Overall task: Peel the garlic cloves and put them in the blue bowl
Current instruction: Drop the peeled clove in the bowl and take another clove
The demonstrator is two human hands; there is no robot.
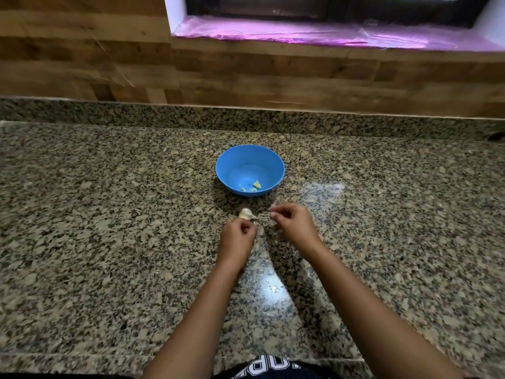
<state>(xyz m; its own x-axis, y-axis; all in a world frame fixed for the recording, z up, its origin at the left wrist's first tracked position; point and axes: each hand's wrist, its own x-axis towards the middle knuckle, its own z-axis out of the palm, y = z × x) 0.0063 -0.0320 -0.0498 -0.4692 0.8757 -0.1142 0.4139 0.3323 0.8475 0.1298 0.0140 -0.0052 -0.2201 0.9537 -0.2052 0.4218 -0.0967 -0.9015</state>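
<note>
Left hand point(237, 234) curled narrow, fingertips pinched on the near end of a garlic clove point(245, 213). Clove pale, cream-white, papery skin partly on, bulging plump just beyond the fingers. Long axis roughly across the view, fat end toward the left and away, thin end toward the right. From that thin end, a fine strip of skin point(261, 217) stretched taut and nearly level to the right hand point(291, 223). Right hand likewise closed narrow, thumb and forefinger nipped on the far end of the strip, other fingers folded in; slightly blurred. Both hands held just above the speckled granite worktop point(109, 242), close together, bare forearms reaching in from the bottom edge. Just beyond the clove, apart from it, a blue bowl point(250, 157) standing upright on the worktop, with a few small yellowish peeled garlic pieces point(255, 185) lying at the near side of its floor. Behind, a wooden plank wall point(82, 64) and a window sill under pink plastic film point(328, 35).
</note>
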